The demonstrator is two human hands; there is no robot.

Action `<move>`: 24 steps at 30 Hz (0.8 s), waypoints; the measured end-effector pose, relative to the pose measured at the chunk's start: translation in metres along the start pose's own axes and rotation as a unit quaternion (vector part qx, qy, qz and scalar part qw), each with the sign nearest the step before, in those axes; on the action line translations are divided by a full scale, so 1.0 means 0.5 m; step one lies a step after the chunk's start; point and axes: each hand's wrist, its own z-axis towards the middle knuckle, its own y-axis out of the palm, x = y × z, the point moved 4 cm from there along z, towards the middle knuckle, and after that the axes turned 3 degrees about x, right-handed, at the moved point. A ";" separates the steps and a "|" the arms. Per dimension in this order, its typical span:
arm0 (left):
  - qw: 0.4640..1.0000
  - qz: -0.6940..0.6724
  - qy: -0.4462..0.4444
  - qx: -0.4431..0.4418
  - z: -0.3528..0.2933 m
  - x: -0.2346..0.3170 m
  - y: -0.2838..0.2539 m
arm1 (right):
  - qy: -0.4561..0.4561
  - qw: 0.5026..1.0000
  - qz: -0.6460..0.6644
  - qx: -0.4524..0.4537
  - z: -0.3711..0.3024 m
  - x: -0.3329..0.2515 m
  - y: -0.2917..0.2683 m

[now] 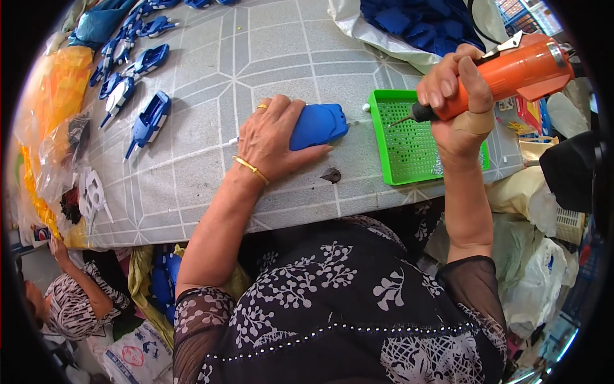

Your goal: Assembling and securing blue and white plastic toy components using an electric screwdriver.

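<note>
- Evidently, the left hand [270, 131] lies half-curled over the blue housing [322, 125], fingers on its far side, thumb along its near edge; we find the housing flat on the table [192, 189], smooth face up.
- We see the right hand [457, 102] wrapped closely round the orange driver [511, 78] (a tan strip [474, 123] crosses it near the wrist).
- The driver's thin bit [401, 121] points leftward over the green tray [378, 141]; whether its tip touches or carries anything, we cannot tell.
- Should the left hold loosen under a push from the bit, we judge that the housing could slide and the bit skid toward the fingers.
- At the tray's near side we note small shiny pieces [439, 165]; a knock from the right wrist might scatter them.
- Near the left thumb we observe a dark pointed piece [331, 175], lying loose.
- Outermost, we mark hollow blue shells [152, 120] at far left and blue parts [409, 22] in a white sack [350, 22].
</note>
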 end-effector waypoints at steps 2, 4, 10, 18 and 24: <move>1.000 -0.006 0.008 0.006 0.000 0.001 0.000 | 0.003 1.000 -0.001 -0.012 0.006 0.016 0.025; 1.000 -0.001 0.006 0.002 0.002 0.002 -0.003 | 0.010 0.999 0.020 -0.025 0.013 0.039 0.045; 1.000 -0.003 0.012 0.019 0.000 0.000 -0.004 | 0.016 0.999 0.022 -0.036 0.020 0.090 0.076; 1.000 -0.009 0.000 -0.001 -0.002 -0.005 -0.004 | 0.016 0.998 -0.025 -0.048 0.019 0.109 0.087; 1.000 -0.013 0.013 0.023 0.000 -0.003 -0.005 | 0.020 0.999 -0.019 -0.044 0.019 0.121 0.080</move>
